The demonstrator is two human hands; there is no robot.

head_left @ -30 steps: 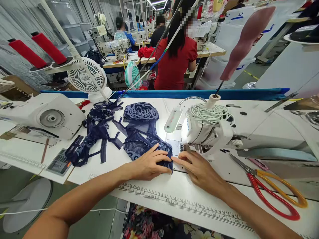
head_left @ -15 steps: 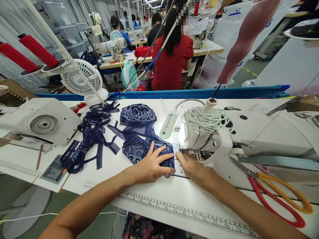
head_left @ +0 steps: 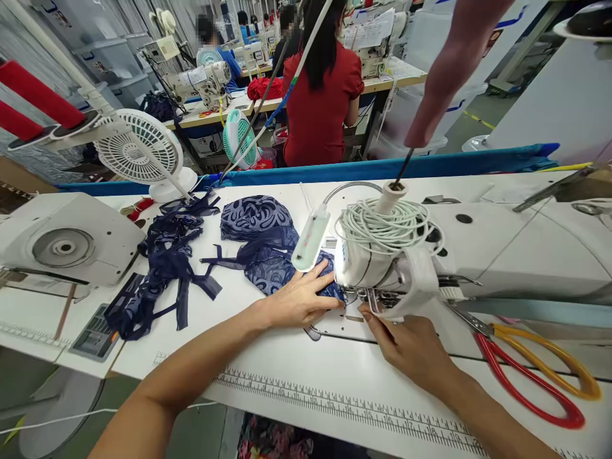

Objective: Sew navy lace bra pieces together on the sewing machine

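A navy lace garment piece (head_left: 268, 264), with a rounded cup-like part at its far end, lies on the sewing table left of the sewing machine's head (head_left: 366, 258). My left hand (head_left: 301, 298) rests open on its near edge, fingers spread, fingertips close to the needle area. Just right of the presser foot (head_left: 373, 299), my right hand (head_left: 406, 338) is closed, thumb and forefinger pressed together at the foot. Whatever it pinches is too small or hidden to make out. The machine head covers part of the cloth.
A heap of navy straps (head_left: 167, 261) lies to the left, by a grey calculator (head_left: 95, 335). Large scissors (head_left: 530, 363) with red and orange handles are at the right. A lamp (head_left: 310, 239) hangs over the cloth. A person in red (head_left: 320, 102) sits beyond the blue edge.
The cloth's near end has moved right, under the machine head, with my left hand following it. My right hand has moved right along the presser foot. The view has shifted slightly.
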